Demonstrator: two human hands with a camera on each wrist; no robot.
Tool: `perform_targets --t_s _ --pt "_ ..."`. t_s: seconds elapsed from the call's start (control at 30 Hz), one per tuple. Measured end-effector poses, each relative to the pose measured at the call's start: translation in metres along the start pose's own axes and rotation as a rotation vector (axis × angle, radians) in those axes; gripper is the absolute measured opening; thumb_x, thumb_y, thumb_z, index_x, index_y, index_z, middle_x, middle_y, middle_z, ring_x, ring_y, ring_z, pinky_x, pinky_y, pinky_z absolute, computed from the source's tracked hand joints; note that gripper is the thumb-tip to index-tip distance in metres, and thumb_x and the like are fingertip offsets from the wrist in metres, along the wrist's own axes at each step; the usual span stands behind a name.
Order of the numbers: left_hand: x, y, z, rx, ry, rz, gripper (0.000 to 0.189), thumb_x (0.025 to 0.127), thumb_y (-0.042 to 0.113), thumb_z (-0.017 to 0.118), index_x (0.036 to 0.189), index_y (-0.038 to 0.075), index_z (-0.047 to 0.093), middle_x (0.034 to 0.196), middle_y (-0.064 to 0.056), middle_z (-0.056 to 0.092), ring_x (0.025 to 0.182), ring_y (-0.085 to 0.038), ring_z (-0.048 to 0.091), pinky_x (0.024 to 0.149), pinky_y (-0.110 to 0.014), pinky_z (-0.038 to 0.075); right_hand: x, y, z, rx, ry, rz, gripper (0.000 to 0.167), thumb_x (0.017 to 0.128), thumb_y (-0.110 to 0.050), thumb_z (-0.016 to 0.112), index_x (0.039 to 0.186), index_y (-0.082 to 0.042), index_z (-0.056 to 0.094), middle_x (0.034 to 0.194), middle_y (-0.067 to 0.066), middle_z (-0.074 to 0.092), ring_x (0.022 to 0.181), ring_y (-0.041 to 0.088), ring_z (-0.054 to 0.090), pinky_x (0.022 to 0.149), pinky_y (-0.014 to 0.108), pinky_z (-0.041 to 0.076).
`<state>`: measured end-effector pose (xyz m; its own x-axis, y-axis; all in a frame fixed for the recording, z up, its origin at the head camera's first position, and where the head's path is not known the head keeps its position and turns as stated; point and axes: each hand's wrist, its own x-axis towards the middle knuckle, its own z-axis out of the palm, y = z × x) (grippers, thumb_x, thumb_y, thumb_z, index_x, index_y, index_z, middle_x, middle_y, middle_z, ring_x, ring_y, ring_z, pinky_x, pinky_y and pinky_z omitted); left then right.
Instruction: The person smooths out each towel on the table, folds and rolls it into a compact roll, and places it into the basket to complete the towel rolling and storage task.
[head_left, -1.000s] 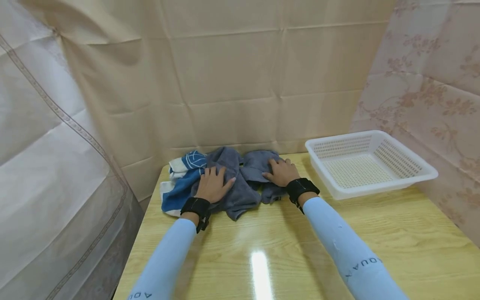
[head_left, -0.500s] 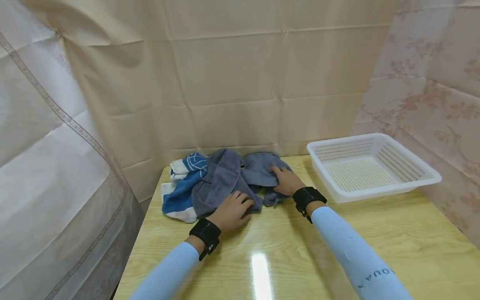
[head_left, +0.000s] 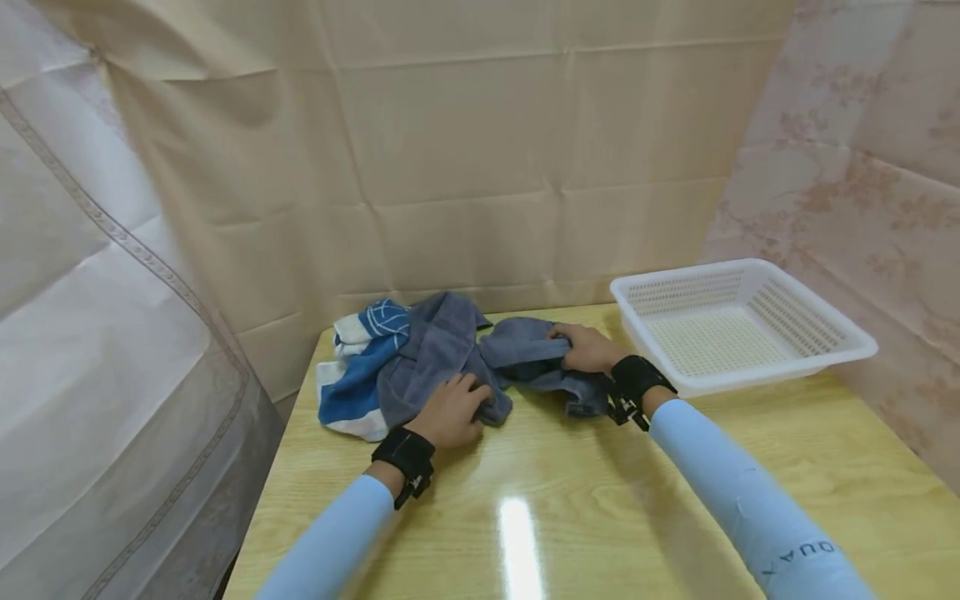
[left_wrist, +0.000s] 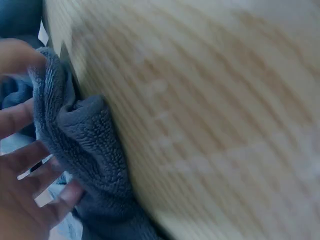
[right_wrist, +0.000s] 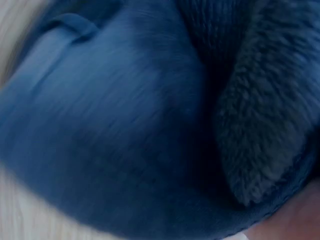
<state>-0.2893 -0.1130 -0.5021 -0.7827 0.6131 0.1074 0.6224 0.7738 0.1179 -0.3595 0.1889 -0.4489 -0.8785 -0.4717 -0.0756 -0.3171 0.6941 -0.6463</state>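
Observation:
Grey towelling [head_left: 435, 354] lies bunched at the back of the table, narrowing in the middle. My left hand [head_left: 450, 412] holds its front edge with bent fingers; in the left wrist view, thumb and fingers of the left hand [left_wrist: 22, 175] are at a fold of the grey cloth [left_wrist: 95, 145]. On the right, my right hand [head_left: 588, 348] grips the other part and stretches it sideways, with a dark label at its lower corner. Blurred grey cloth [right_wrist: 115, 135] fills most of the right wrist view. Beside the left part lies a blue and white towel [head_left: 363, 379], partly covered.
A white perforated plastic basket [head_left: 675, 367] stands at the back right, just beyond my right hand. Beige cloth [head_left: 465, 167] hangs behind the wooden table [head_left: 600, 517], with pale curtains on both sides. The table's left edge runs close to the blue and white towel.
My left hand has come off the top of the grey cloth toward me and now holds its front edge. My right hand has gripped the right part and drawn it rightward.

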Motion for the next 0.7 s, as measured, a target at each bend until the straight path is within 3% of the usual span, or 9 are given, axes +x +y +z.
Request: perform_targets --t_s 0.07,0.13,0.23,0.33,0.43,0.5,0.53,0.6,0.7 --pt "0.002 0.003 -0.002 -0.025 0.019 -0.024 0.027 0.101 0.042 0.063 0.118 0.021 0.068 0.113 -0.003 0.057 0.1 -0.022 0.054 0.085 -0.043 0.048 -0.003 -0.004 -0.006 0.143 -0.058 0.031 0.053 0.08 0.009 0.056 0.13 -0.008 0.061 0.128 0.02 0.056 0.092 0.031 0.048 0.073 0.04 0.036" --pt "0.003 0.006 -0.002 -0.054 0.064 -0.044 0.042 0.102 0.055 0.056 0.116 0.017 0.068 0.108 -0.003 0.059 0.094 -0.02 0.056 0.08 -0.04 0.049 -0.007 -0.009 -0.009 0.26 -0.133 0.039 0.054 0.079 0.009 0.054 0.13 -0.007 0.06 0.124 0.018 0.054 0.096 0.03 0.048 0.076 0.04 0.038" --pt "0.005 0.011 0.0 -0.127 0.144 -0.086 0.06 0.103 0.06 0.05 0.126 0.006 0.062 0.111 -0.009 0.06 0.092 -0.022 0.06 0.076 -0.038 0.052 -0.014 -0.013 -0.011 0.445 -0.251 0.025 0.064 0.078 0.009 0.053 0.14 -0.007 0.055 0.124 0.015 0.054 0.101 0.029 0.051 0.082 0.038 0.043" --pt "0.005 0.014 0.001 -0.288 0.193 -0.136 0.081 0.102 0.064 0.05 0.152 0.002 0.039 0.137 -0.018 0.053 0.116 -0.028 0.059 0.088 -0.043 0.053 -0.02 -0.015 -0.01 0.624 -0.35 0.006 0.079 0.079 0.007 0.056 0.155 -0.01 0.041 0.137 0.013 0.053 0.112 0.027 0.052 0.092 0.037 0.045" --pt "0.005 0.017 0.0 -0.504 0.202 -0.153 0.096 0.099 0.067 0.051 0.165 0.012 0.008 0.165 -0.019 0.024 0.148 -0.033 0.035 0.112 -0.052 0.039 -0.025 -0.014 -0.007 0.767 -0.415 0.017 0.083 0.081 0.004 0.059 0.159 -0.009 0.033 0.142 0.015 0.052 0.121 0.027 0.053 0.1 0.039 0.045" --pt "0.006 0.018 -0.002 -0.627 0.193 -0.15 0.1 0.098 0.068 0.053 0.166 0.021 -0.005 0.171 -0.012 0.007 0.156 -0.03 0.015 0.12 -0.054 0.025 -0.026 -0.013 -0.004 0.825 -0.443 0.037 0.077 0.089 -0.001 0.061 0.159 -0.009 0.032 0.145 0.016 0.051 0.127 0.029 0.054 0.105 0.043 0.045" --pt "0.007 0.019 -0.003 -0.665 0.187 -0.151 0.1 0.097 0.068 0.054 0.165 0.024 -0.005 0.171 -0.01 0.007 0.156 -0.028 0.015 0.12 -0.054 0.025 -0.027 -0.013 -0.003 0.836 -0.45 0.044 0.073 0.093 -0.005 0.063 0.159 -0.008 0.032 0.147 0.016 0.05 0.129 0.03 0.054 0.107 0.045 0.045" --pt "0.008 0.02 -0.004 -0.726 0.176 -0.151 0.096 0.097 0.064 0.059 0.165 0.028 0.001 0.168 -0.008 0.021 0.15 -0.026 0.031 0.115 -0.052 0.034 -0.026 -0.014 0.001 0.81 -0.452 0.051 0.064 0.102 -0.016 0.063 0.158 -0.009 0.035 0.149 0.014 0.05 0.132 0.03 0.054 0.108 0.046 0.044" --pt "0.01 0.021 -0.004 -0.736 0.215 -0.125 0.072 0.101 0.034 0.067 0.16 0.025 0.026 0.15 -0.005 0.047 0.126 -0.021 0.053 0.098 -0.044 0.046 -0.023 -0.017 0.005 0.713 -0.332 0.072 0.052 0.108 -0.034 0.056 0.151 -0.007 0.047 0.141 0.012 0.059 0.125 0.028 0.06 0.105 0.047 0.048"
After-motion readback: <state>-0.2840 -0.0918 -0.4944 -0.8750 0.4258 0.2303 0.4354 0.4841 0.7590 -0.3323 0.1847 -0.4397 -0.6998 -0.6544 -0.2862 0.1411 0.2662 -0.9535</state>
